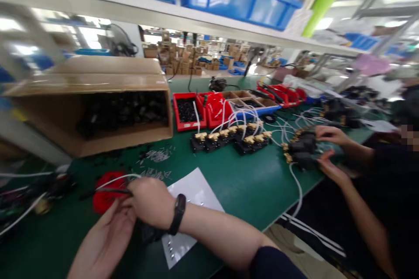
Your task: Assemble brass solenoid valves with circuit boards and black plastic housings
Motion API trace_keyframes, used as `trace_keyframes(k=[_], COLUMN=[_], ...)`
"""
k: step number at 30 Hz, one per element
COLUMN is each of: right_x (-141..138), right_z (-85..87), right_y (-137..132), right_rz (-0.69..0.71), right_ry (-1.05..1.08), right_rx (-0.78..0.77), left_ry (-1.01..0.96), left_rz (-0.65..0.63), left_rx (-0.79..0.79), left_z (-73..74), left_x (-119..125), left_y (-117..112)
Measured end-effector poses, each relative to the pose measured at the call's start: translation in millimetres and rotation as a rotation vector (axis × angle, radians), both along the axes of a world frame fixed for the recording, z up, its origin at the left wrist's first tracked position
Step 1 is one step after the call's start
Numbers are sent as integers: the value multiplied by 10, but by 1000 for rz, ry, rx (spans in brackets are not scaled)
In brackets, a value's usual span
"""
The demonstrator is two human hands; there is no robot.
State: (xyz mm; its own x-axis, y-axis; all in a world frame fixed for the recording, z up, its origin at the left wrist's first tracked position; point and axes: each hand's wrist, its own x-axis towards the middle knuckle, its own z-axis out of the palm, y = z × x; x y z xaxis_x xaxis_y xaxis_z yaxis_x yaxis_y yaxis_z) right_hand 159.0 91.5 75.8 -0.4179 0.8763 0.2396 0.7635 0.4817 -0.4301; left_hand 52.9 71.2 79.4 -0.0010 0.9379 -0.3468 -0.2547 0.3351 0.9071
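Observation:
My right hand, with a black band at the wrist, is closed around a thin black rod-like piece that points left. A white tube runs out beside the same hand. Palm up, my left hand meets the right one at the fingertips, its fingers bent together; what lies between them is hidden. Behind the rod lies a round red dish. Under my right wrist a dark block is mostly covered. A white sheet with small shiny dots lies beneath my forearm.
Black units with brass fittings and white tubes stand mid-table. A carton of black parts sits left, near a red bin and small clear pieces. At right, a co-worker's hands hold similar units. A shelf crosses above.

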Motion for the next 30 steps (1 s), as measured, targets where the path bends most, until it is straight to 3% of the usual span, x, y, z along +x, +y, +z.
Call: trace_keyframes(k=[5,7,9,11,13,15,17,19,22,25,28,30], right_x=[85,206,374,559,720,830,887,903,890,859,828,815], right_z=[90,98,50,-64,-221,-378,-505,-593,-680,-736,-758,-748], right_y=[129,160,180,155,64,-77,-214,-302,-329,-310,-307,-307], right_rz=[-45,-83,-141,-208,-246,-231,-207,-208,-231,-230,-206,-188], right_ry=[300,433,563,718,895,1034,1093,1077,931,846,870,843], right_rx=[-143,-182,-235,-413,-695,-934,-1034,-1022,-882,-803,-880,-894], left_ry=[-520,-463,-269,-7,177,152,15,-69,-78,-132,-260,-210], left_rz=[254,261,168,23,-87,-120,-88,-6,83,80,60,30], left_rx=[-296,-264,-168,-64,-3,-39,-146,-218,-202,-195,-264,-251], left_z=[5,-91,-240,-399,-524,-595,-629,-655,-686,-659,-587,-556], left_x=[-101,-159,-269,-400,-504,-555,-562,-555,-565,-584,-583,-596], left_y=[-22,-35,-67,-118,-179,-234,-261,-251,-183,-128,-143,-179])
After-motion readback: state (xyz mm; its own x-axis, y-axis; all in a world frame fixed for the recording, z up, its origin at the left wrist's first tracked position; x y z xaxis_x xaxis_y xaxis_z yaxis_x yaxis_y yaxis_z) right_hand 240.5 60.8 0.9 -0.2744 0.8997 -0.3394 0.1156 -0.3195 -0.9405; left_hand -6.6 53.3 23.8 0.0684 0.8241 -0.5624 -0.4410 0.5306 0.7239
